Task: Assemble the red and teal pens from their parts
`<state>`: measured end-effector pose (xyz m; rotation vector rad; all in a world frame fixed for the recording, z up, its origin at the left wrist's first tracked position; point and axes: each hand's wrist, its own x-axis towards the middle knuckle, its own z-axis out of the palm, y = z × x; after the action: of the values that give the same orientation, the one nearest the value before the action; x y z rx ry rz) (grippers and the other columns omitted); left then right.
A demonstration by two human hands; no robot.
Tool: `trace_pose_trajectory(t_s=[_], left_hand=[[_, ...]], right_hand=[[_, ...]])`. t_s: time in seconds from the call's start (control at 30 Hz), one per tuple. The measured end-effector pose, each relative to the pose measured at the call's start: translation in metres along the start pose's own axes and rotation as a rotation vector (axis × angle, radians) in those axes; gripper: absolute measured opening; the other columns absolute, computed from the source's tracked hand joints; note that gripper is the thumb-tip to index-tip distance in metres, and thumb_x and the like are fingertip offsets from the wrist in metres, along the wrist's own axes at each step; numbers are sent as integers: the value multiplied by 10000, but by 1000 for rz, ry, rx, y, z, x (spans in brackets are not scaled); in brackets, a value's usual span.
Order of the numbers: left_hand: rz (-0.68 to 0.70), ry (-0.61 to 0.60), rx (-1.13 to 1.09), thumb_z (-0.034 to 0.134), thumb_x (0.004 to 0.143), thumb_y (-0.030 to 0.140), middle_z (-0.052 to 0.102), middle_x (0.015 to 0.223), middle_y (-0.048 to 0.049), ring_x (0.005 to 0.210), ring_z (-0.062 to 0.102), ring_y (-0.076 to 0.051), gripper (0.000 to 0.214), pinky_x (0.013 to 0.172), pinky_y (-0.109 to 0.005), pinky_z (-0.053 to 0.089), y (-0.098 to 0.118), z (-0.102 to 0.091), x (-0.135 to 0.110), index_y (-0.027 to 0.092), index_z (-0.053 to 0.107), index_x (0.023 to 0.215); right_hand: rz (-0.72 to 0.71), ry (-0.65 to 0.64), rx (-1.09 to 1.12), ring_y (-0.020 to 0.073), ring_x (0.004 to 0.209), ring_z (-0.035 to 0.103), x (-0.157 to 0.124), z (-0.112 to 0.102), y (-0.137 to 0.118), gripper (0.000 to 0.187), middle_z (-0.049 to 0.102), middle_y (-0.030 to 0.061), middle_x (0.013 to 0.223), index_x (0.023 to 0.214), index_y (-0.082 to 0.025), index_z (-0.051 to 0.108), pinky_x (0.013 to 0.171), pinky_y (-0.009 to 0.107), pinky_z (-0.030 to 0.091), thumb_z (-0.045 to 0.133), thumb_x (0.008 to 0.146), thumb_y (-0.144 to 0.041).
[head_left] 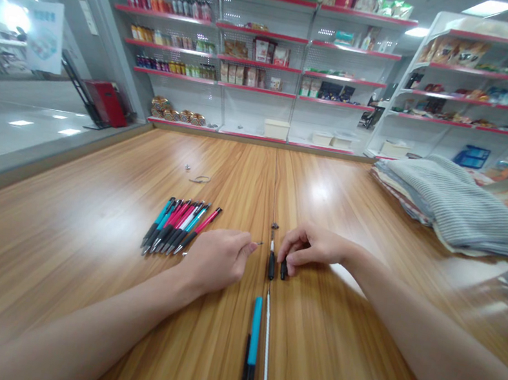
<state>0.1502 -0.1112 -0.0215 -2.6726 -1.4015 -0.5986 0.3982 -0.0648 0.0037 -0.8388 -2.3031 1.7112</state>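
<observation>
My left hand (221,259) is closed in a pinch, with a small thin dark piece (259,243) poking out between thumb and finger. Opposite it, my right hand (311,247) has its fingers curled onto a short black pen part (284,270) at the tabletop. Between the hands lies a black pen grip (271,266) with a white end. Just beyond it is a tiny dark piece (275,226). Closer to me, a turquoise pen barrel (254,334) with a black clip lies beside a slim white refill (265,352).
Several pens (176,228) in turquoise, pink and white lie side by side left of my left hand. Behind them are a thin loop (199,179) and a tiny bit (188,167). Folded striped cloths (458,200) are stacked at right. Stocked shelves (261,63) stand behind the wooden table (50,259).
</observation>
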Motion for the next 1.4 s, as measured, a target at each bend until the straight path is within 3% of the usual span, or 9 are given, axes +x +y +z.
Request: trace_pose_trajectory(t_s=[0.9,1.2,1.4], left_hand=[[5,-4,7,346,959,347,623,717,-23,668,574,-155,334,591,-285,298,-1,2,-1,189,498,707],[14,2,-12,347,958,340,610,702,-20,635,548,-145,330,580,-278,292,-1,2,-1,185,486,701],[40,1,-38,355,955,332,594,698,-23,645,542,-144,317,592,-276,304,-1,1,-1,183,469,699]], right_hand=[[-33,-36,45,134,680,660,3,4,-1,283,711,71,761,1004,-91,656,695,252,511,662,790,-276],[-39,12,70,126,664,642,1,3,3,278,692,54,727,979,-91,650,678,249,496,667,786,-291],[-21,107,-65,73,537,527,4,4,4,209,599,-17,613,848,-100,643,501,177,379,703,737,-266]])
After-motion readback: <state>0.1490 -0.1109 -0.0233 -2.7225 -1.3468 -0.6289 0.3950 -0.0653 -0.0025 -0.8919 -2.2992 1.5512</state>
